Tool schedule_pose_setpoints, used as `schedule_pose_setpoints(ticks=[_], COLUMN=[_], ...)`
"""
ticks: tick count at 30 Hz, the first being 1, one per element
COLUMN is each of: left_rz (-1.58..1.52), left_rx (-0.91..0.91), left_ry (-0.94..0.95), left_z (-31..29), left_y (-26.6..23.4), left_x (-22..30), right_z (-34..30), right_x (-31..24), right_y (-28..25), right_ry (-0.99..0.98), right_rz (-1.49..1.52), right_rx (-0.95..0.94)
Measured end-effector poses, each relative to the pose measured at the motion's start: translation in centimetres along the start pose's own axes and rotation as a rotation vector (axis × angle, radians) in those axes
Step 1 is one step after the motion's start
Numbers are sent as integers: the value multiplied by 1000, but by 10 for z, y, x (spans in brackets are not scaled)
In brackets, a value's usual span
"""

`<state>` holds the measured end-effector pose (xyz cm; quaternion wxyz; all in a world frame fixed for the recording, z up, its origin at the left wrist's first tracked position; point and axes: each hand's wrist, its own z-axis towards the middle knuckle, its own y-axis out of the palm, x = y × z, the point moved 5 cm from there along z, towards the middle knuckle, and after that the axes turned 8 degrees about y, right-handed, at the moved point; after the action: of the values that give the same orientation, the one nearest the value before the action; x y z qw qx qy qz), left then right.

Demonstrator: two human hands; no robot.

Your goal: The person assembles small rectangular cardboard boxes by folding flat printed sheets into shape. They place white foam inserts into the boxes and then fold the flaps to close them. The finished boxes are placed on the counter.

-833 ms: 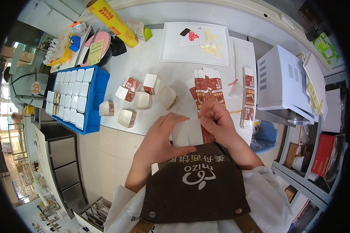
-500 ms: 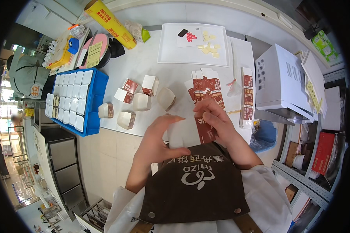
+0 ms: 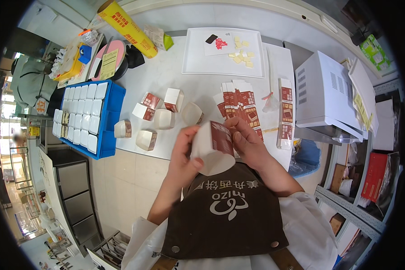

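Between my two hands is a red-and-white paper box (image 3: 211, 153), opened into its hollow shape and tilted above the apron, slightly blurred. My left hand (image 3: 181, 157) wraps its white side, thumb near the lower edge. My right hand (image 3: 249, 141) pinches the red printed side near its upper right corner. Just beyond, a fanned pile of flat red-and-white cartons (image 3: 240, 102) lies on the white table (image 3: 202, 83). To the left stand several opened paper boxes (image 3: 164, 119) of the same kind, some tipped on their sides.
A blue crate (image 3: 108, 118) of white-lidded tubs sits at the left edge. At the back lies a white tray (image 3: 198, 63) with small yellow pieces and a yellow roll (image 3: 128, 28). On the right are a strip of cartons (image 3: 285, 112) and a white appliance (image 3: 324, 90).
The flat carton has been opened into a hollow box. My left hand has closed in around its side, and my right hand has shifted slightly at its edge.
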<state>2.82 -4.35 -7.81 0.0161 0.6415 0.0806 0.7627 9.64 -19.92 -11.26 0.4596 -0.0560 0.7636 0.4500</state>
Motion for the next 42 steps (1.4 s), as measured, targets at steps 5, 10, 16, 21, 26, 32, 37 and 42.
schedule_pose_setpoints(ticks=[5, 10, 16, 21, 26, 32, 37, 42], left_rz=[-279, -375, -310, -256, -125, 140, 5, -113], left_rx=[270, 234, -108, -140, 108, -215, -246, -218], left_ry=[-132, -327, -489, -499, -58, -135, -243, -124], left_z=[5, 6, -18, -26, 6, 5, -3, -4], left_y=[-16, -10, -6, -4, -21, -8, 15, 4], left_x=[-14, -25, -48, -64, -42, -26, -25, -25], right_z=[-4, -3, 5, -1, 0, -6, -1, -1], right_x=[3, 16, 4, 17, 2, -5, -4, 2], right_y=[7, -11, -18, -25, -16, 3, -2, -10], right_ry=[169, 119, -55, 36, 107, -3, -46, 62], right_rz=[-231, -109, 400, 351, -429, -804, -780, -654], right_rx=[-152, -40, -23, -27, 71, -15, 52, 3])
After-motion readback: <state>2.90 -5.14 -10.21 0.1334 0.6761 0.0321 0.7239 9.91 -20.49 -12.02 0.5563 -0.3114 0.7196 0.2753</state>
